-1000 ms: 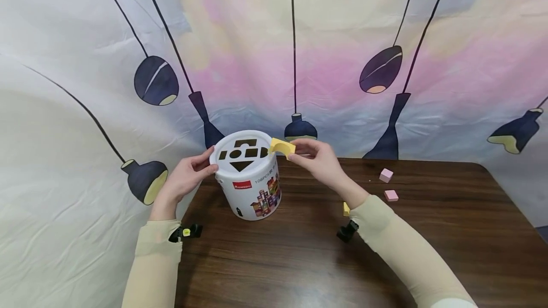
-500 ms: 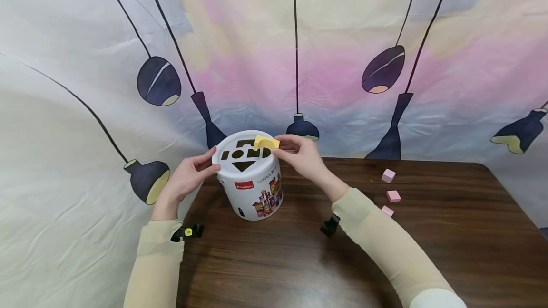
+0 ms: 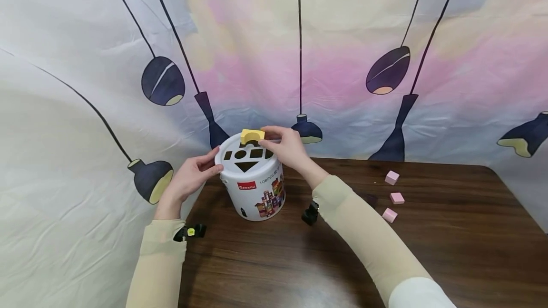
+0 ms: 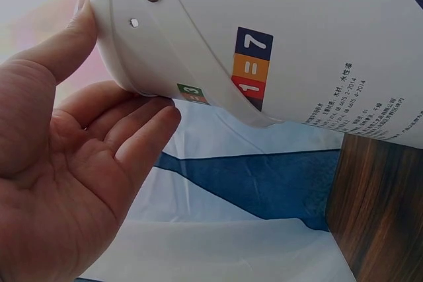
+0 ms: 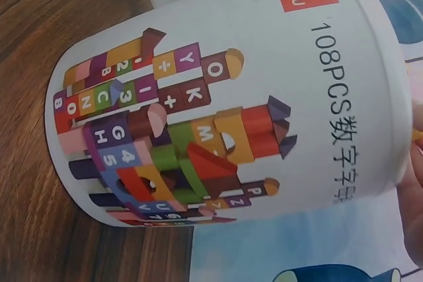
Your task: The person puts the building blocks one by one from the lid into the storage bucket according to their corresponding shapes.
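Observation:
A white bucket (image 3: pixel 239 198) of building blocks stands on the table, its lid (image 3: pixel 231 170) cut with several shaped holes. My left hand (image 3: pixel 188 177) holds the lid's rim from the left, thumb at the front and fingers farther back; the left wrist view shows this hand (image 4: pixel 73 156) beside the bucket's handle (image 4: pixel 198 51). Between thumb and fingers, my right hand (image 3: pixel 291 149) pinches a yellow arch block (image 3: pixel 248 133) over the arch-shaped hole at the lid's back, partly covering that hole. In the right wrist view, the bucket's printed side (image 5: pixel 264 51) hides most of the right hand.
Three pink blocks lie on the dark wooden table (image 3: pixel 257 260), right of the bucket: one at the back (image 3: pixel 391 178), a middle block (image 3: pixel 397 198) and a front block (image 3: pixel 390 215). A cloth backdrop (image 3: pixel 265 61) with painted lamps hangs behind and to the left.
My right hand has carried the yellow arch block leftward from the lid's right edge to the arch-shaped hole at the back. The left hand keeps its place on the rim.

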`<state>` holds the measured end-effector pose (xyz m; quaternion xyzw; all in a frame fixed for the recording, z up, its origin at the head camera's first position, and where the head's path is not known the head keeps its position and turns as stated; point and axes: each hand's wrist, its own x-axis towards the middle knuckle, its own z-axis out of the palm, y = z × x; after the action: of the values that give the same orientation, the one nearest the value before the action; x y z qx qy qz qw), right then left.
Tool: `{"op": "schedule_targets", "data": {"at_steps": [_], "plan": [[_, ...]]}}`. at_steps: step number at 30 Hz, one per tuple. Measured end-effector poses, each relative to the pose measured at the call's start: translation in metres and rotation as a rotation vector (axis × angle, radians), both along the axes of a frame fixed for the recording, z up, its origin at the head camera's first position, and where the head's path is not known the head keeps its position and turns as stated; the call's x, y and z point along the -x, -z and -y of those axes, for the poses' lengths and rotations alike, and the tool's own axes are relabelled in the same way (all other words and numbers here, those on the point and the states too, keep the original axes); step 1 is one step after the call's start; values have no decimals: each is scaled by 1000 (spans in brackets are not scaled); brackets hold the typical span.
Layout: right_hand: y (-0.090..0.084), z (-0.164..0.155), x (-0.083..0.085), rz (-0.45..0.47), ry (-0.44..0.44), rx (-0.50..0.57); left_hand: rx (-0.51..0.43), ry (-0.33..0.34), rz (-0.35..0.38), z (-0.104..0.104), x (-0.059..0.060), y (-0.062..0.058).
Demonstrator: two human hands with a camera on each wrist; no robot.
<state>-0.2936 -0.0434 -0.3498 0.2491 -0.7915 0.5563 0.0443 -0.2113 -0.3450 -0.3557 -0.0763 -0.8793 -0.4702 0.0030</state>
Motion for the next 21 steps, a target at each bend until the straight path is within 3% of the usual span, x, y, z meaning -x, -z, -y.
{"op": "schedule_targets", "data": {"at_steps": [21], "plan": [[1, 19, 4, -59, 90, -199, -12, 3, -1, 0, 2, 2]]}}
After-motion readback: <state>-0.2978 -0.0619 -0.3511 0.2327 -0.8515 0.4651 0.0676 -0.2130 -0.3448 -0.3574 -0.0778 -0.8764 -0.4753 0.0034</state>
